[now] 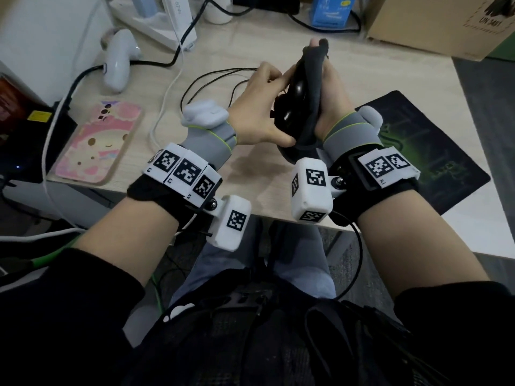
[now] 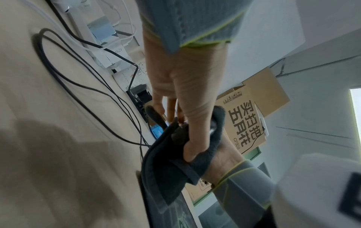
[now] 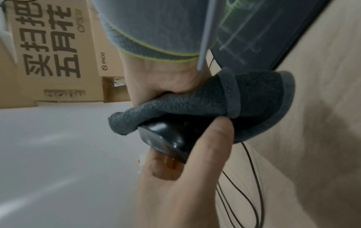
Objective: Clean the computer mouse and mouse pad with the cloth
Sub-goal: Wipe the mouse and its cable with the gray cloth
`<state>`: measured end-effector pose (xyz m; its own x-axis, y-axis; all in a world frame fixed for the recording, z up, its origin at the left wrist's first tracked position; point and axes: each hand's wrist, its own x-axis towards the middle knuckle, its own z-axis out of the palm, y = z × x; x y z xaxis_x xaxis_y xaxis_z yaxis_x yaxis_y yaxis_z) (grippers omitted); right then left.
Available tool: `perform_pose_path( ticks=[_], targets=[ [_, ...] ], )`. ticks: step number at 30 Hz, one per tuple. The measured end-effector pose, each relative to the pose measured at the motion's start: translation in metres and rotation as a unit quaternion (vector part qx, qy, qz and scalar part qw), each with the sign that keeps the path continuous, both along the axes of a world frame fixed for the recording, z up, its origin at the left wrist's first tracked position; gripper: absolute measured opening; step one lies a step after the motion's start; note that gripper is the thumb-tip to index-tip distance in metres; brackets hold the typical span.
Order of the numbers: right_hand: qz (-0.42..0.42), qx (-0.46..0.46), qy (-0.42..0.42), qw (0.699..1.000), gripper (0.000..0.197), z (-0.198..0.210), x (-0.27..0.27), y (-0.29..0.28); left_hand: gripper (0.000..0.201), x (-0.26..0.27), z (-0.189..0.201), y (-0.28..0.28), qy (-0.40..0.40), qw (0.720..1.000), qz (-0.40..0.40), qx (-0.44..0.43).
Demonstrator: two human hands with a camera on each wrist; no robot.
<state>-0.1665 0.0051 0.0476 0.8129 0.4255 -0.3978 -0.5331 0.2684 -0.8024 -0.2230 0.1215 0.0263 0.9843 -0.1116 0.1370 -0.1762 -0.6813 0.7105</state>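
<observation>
My left hand [image 1: 260, 107] grips the black computer mouse [image 1: 295, 91] and holds it tilted up above the desk, thumb near its rear and fingers curled round its far side. With my right hand [image 1: 333, 87] I hold a dark grey cloth [image 1: 313, 84] pressed flat along the mouse's right side. The right wrist view shows the cloth [image 3: 195, 104] draped over the mouse [image 3: 166, 138], with the left thumb alongside. The black mouse pad [image 1: 418, 140] with green print lies on the desk to the right, partly under my right wrist. The mouse's black cable [image 1: 211, 79] loops on the desk.
A phone in a pink case [image 1: 97, 143] lies at the left, a white controller [image 1: 118, 62] behind it. Cables cross the back left. A cardboard box [image 1: 446, 20] and a blue carton [image 1: 331, 9] stand at the back. The desk's front edge runs under my wrists.
</observation>
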Motion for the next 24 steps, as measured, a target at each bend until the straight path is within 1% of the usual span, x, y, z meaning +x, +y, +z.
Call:
perform_pose_path(
  ticks=[2,3,4,5,6,7,8,9,11,12,13,14,15,16,17,20,22,23,24],
  targets=[
    [-0.022,-0.015,-0.027,0.999,0.032,0.000,-0.001,0.005,0.078,0.000,0.000,0.002,0.011,1.000,0.002,-0.027],
    [-0.043,-0.024,-0.029,0.998,0.032,-0.002,0.003,0.008,0.074,0.000,-0.001,0.004,0.013,1.000,0.005,-0.027],
    [-0.056,-0.061,-0.035,0.996,0.034,-0.006,0.007,0.009,0.072,0.000,-0.002,0.005,0.014,1.000,0.006,-0.022],
    [-0.062,-0.130,-0.054,0.988,0.042,-0.010,0.013,0.010,0.071,0.000,-0.003,0.007,0.014,1.000,0.005,-0.016],
    [-0.062,-0.204,-0.072,0.974,0.050,-0.013,0.019,0.009,0.071,0.000,-0.004,0.008,0.015,1.000,0.003,-0.012],
    [-0.065,-0.263,-0.085,0.959,0.055,-0.015,0.020,0.008,0.071,0.000,-0.004,0.009,0.016,1.000,-0.005,-0.012],
    [-0.067,-0.298,-0.099,0.947,0.055,-0.016,0.020,0.006,0.069,0.000,-0.003,0.010,0.019,0.999,-0.017,-0.024],
    [-0.086,-0.288,-0.092,0.949,0.052,-0.019,0.021,0.004,0.066,-0.001,-0.002,0.010,0.025,0.998,-0.028,-0.046],
    [-0.106,-0.304,-0.117,0.940,0.051,-0.023,0.024,0.001,0.068,-0.002,-0.002,0.011,0.043,0.993,-0.026,-0.105],
    [-0.103,-0.293,-0.112,0.944,0.054,-0.021,0.019,0.004,0.070,-0.002,-0.001,0.010,0.054,0.990,-0.013,-0.131],
    [-0.074,-0.303,-0.129,0.941,0.062,-0.020,0.015,0.005,0.067,-0.003,0.000,0.009,0.061,0.987,-0.004,-0.150],
    [-0.070,-0.289,-0.117,0.947,0.071,-0.019,0.012,0.006,0.057,-0.003,0.000,0.008,0.064,0.984,0.003,-0.166],
    [-0.051,-0.276,-0.132,0.951,0.074,-0.018,0.006,0.009,0.042,-0.002,0.000,0.008,0.068,0.982,0.011,-0.178],
    [-0.030,-0.266,-0.155,0.951,0.073,-0.017,0.000,0.010,0.032,-0.002,0.001,0.007,0.072,0.980,0.020,-0.187],
    [-0.022,-0.267,-0.179,0.947,0.072,-0.017,-0.004,0.010,0.029,-0.001,0.001,0.007,0.077,0.978,0.025,-0.193],
    [-0.048,-0.307,-0.221,0.924,0.067,-0.015,-0.005,0.012,0.030,-0.004,0.002,0.007,0.091,0.970,0.021,-0.225],
    [-0.069,-0.337,-0.234,0.909,0.052,-0.010,0.000,0.013,0.035,-0.007,0.002,0.008,0.095,0.962,0.015,-0.254],
    [-0.081,-0.348,-0.232,0.905,0.043,-0.006,0.005,0.012,0.040,-0.009,0.003,0.008,0.097,0.959,0.014,-0.265],
    [-0.091,-0.363,-0.231,0.898,0.038,-0.002,0.007,0.011,0.047,-0.010,0.003,0.009,0.100,0.957,0.011,-0.273]
  ],
)
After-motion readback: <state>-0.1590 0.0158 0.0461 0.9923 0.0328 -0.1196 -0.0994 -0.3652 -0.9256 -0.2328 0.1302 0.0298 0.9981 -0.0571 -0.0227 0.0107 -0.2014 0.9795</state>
